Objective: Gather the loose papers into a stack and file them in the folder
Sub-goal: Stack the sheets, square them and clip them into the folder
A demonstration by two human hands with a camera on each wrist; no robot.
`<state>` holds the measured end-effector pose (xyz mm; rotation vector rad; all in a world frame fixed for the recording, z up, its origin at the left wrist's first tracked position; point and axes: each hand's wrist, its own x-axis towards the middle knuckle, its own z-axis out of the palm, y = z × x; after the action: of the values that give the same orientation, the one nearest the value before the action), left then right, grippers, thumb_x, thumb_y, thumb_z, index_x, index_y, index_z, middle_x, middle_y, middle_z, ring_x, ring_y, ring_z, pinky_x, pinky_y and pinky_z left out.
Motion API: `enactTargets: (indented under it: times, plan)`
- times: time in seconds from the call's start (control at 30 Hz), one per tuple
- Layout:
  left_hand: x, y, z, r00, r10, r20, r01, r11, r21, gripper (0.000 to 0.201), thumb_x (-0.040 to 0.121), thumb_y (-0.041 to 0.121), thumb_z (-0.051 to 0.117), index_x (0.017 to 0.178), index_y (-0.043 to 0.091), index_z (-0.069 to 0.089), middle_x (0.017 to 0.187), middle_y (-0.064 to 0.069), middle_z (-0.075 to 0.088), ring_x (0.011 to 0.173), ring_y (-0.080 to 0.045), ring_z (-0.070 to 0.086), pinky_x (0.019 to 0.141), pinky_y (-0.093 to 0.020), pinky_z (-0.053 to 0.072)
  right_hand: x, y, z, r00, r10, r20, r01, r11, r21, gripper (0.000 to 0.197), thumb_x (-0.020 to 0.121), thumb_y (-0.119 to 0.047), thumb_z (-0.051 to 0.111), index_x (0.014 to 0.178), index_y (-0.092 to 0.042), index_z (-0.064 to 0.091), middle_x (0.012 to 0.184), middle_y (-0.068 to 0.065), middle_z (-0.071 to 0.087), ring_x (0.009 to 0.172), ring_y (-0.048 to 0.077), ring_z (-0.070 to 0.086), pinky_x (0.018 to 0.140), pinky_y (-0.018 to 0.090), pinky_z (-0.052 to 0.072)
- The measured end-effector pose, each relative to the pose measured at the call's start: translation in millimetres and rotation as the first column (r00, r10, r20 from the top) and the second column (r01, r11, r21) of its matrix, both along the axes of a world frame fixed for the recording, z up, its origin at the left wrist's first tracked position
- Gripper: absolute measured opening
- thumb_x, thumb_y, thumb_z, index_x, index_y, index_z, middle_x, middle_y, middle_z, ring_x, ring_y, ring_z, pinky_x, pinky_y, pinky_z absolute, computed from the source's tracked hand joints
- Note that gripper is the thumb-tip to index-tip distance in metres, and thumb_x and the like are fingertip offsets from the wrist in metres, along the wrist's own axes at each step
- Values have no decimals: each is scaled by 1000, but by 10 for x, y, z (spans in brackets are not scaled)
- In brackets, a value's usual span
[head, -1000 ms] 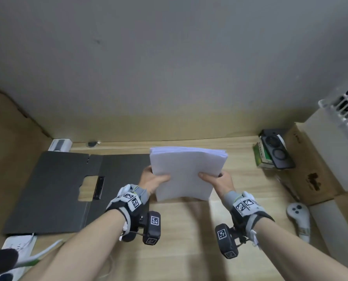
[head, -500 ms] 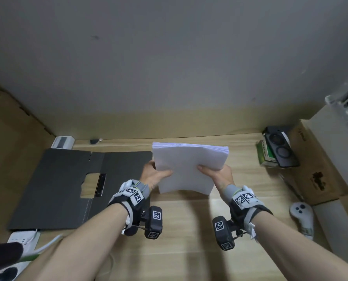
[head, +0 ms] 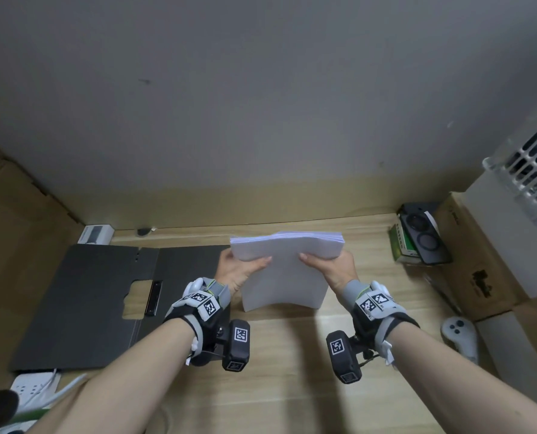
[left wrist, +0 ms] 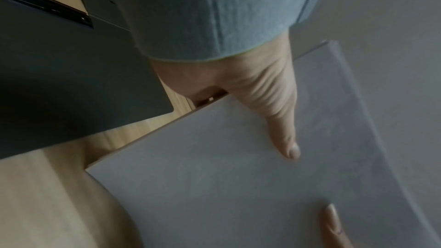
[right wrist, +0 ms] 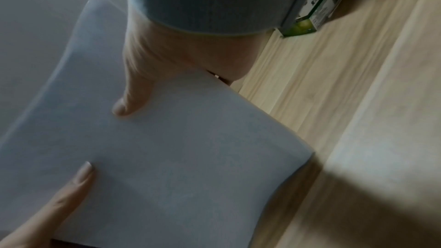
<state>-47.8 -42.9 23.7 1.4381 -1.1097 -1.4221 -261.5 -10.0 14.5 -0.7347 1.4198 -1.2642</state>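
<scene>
A stack of white papers (head: 287, 270) stands upright on its bottom edge on the wooden desk, its face slightly bowed. My left hand (head: 240, 267) grips its left side and my right hand (head: 330, 266) grips its right side, thumbs on the near face. The left wrist view has my left thumb (left wrist: 279, 125) lying on the paper stack (left wrist: 214, 186); in the right wrist view my right thumb (right wrist: 133, 93) presses the paper stack (right wrist: 167, 157). A dark grey folder (head: 95, 296) lies open flat to the left, with its metal clip (head: 153, 297) at the spine.
A green box with a dark device on it (head: 417, 242) sits at the right rear. Cardboard boxes (head: 477, 270) and a white basket (head: 533, 164) line the right side. A white game controller (head: 459, 336) lies near right. A power strip (head: 32, 383) is at the near left.
The paper stack has stayed between both hands, its face bowing a little more. The view shifted slightly.
</scene>
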Motion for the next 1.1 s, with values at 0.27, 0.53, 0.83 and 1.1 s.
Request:
enactTargets:
  times: [0.27,0.53,0.83,1.1]
  plan:
    - [-25,31,-110,998,60,24,-60,998,-14,36,59,7,89,92,4,73,88,-5,75,79,-13,71,74,-26,58,44,58,-29,999,-33,3,33,999,31,24,65,1,86,81,-10,73,78,0,75,65,7,69,58,19,54]
    - [-12,98,-340,994,103,48,-105,994,44,32,60,2,88,81,17,69,93,-11,72,85,-20,68,80,-33,56,77,107,-163,999,-37,-26,39,997,73,24,66,-3,87,81,-12,71,74,-4,73,60,2,67,54,17,52]
    - [23,112,-329,998,60,-3,-60,997,38,31,62,0,86,88,10,72,84,2,73,70,-1,71,62,-14,55,103,107,-170,998,-53,-22,55,993,100,23,65,-3,87,81,-12,72,77,-3,75,64,5,68,56,18,54]
    - [74,177,-484,999,28,22,-30,996,89,29,67,8,85,91,9,70,92,-7,73,78,-12,71,73,-26,59,134,104,-261,997,-69,-41,73,991,115,22,64,-7,89,79,-9,72,78,0,75,63,10,69,58,22,56]
